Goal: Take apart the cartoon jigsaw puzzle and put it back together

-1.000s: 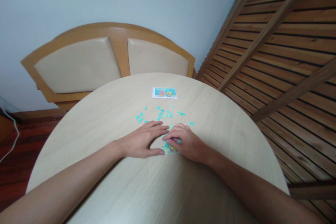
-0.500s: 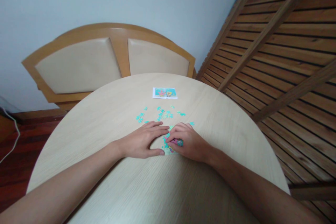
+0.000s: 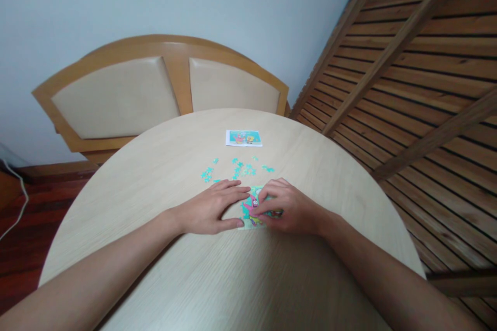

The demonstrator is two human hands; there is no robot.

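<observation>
A partly joined jigsaw puzzle (image 3: 247,209) lies flat near the middle of the round table, showing a pink cartoon figure on a teal ground. My left hand (image 3: 213,208) rests flat at its left side, fingers stretched and thumb apart, fingertips touching the edge. Over the right part of the puzzle, my right hand (image 3: 291,208) is closed, thumb and forefinger pinched low at the pink figure. Whatever sits between those fingertips is too small to make out. My right hand hides much of the puzzle's right side. Several loose teal puzzle pieces (image 3: 237,167) are scattered just beyond.
Farther back on the table (image 3: 174,150) lies a picture card (image 3: 244,138) with a pink and a yellow cartoon figure. A padded wooden headboard (image 3: 176,75) stands behind the table. Wooden slats (image 3: 419,88) rise along the right. A white cable (image 3: 24,201) hangs at left.
My right hand has shifted slightly to the right across the puzzle, uncovering more of the pink figure. My left hand has stayed in place.
</observation>
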